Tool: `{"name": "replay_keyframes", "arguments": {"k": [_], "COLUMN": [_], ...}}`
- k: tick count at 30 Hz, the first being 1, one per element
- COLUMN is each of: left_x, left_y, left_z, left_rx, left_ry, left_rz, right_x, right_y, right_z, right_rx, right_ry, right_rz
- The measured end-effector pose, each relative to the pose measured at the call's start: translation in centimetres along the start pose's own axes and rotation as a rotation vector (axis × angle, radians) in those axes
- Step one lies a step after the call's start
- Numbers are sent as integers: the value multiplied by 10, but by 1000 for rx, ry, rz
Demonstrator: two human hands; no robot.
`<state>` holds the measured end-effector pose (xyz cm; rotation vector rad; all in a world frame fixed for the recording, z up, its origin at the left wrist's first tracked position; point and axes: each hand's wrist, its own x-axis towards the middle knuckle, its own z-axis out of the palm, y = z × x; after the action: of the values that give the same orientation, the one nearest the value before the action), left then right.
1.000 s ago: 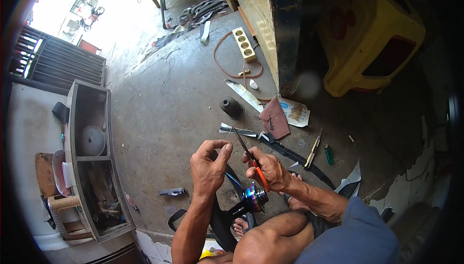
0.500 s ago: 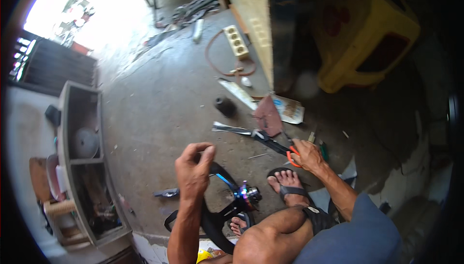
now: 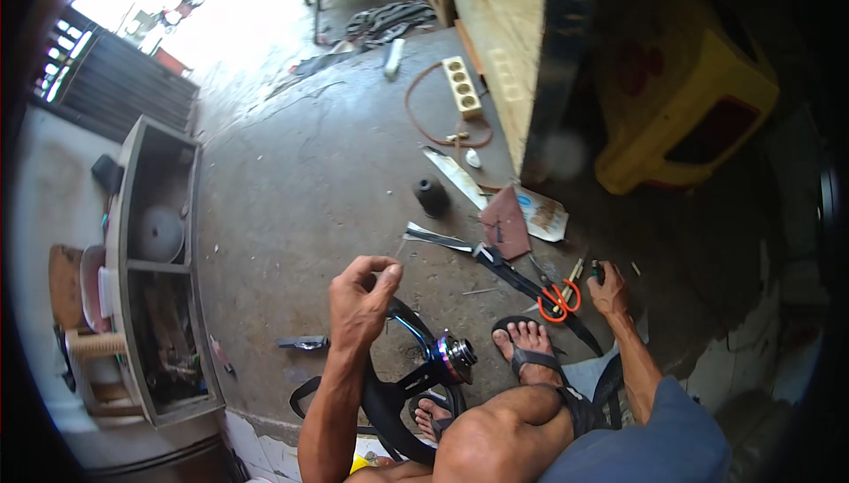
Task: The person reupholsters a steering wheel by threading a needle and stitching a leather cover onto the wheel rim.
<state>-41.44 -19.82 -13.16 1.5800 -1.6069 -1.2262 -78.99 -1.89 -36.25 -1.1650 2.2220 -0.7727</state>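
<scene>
My left hand (image 3: 361, 299) is closed in a pinch above the rim of a black steering wheel (image 3: 389, 394). A faint thin strand seems to stick out from its fingertips; its kind is too fine to tell. The wheel leans by my legs, its shiny metal hub (image 3: 457, 355) facing right. My right hand (image 3: 610, 293) is low at the floor, its fingers closed on a small dark green object (image 3: 598, 272), mostly covered by the hand. Just left of that hand lie orange-handled scissors (image 3: 559, 301), on a long black strip (image 3: 513, 278).
A black cone-shaped spool (image 3: 431, 195), brown sandpaper-like sheet (image 3: 506, 222), printed packet (image 3: 541, 214) and power strip (image 3: 462, 88) lie ahead. A yellow plastic stool (image 3: 690, 103) stands at the right, a glass-fronted cabinet (image 3: 159, 271) at the left. My sandalled foot (image 3: 531, 346) is near the scissors.
My right hand has let go of the orange-handled scissors, moved right and closed on the small dark green object. The left hand keeps its pinch above the wheel. The whole view has shifted slightly.
</scene>
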Motion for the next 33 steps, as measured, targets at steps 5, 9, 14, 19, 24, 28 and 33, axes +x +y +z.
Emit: {"name": "replay_keyframes", "arguments": {"k": [5, 9, 14, 19, 24, 28, 33], "left_x": [1, -6, -13, -17, -21, -21, -21], "left_y": [-3, 9, 20, 20, 21, 21, 22], "left_z": [6, 10, 19, 15, 15, 15, 16], "left_rx": [27, 133, 179, 183, 188, 180, 184], "left_ry": [-13, 2, 3, 4, 1, -7, -13], "left_rz": [41, 99, 152, 165, 146, 146, 165], "right_x": [15, -10, -12, -19, -21, -20, -20], "right_y": [-94, -257, -277, -282, -286, -289, -291], "right_z": [10, 12, 23, 27, 22, 20, 22], "right_rx": [256, 601, 516, 553, 542, 566, 535], "right_ry": [-286, -362, -349, -228, -281, -278, -261], "right_rz": [-271, -210, -426, -504, -495, -497, -521]}}
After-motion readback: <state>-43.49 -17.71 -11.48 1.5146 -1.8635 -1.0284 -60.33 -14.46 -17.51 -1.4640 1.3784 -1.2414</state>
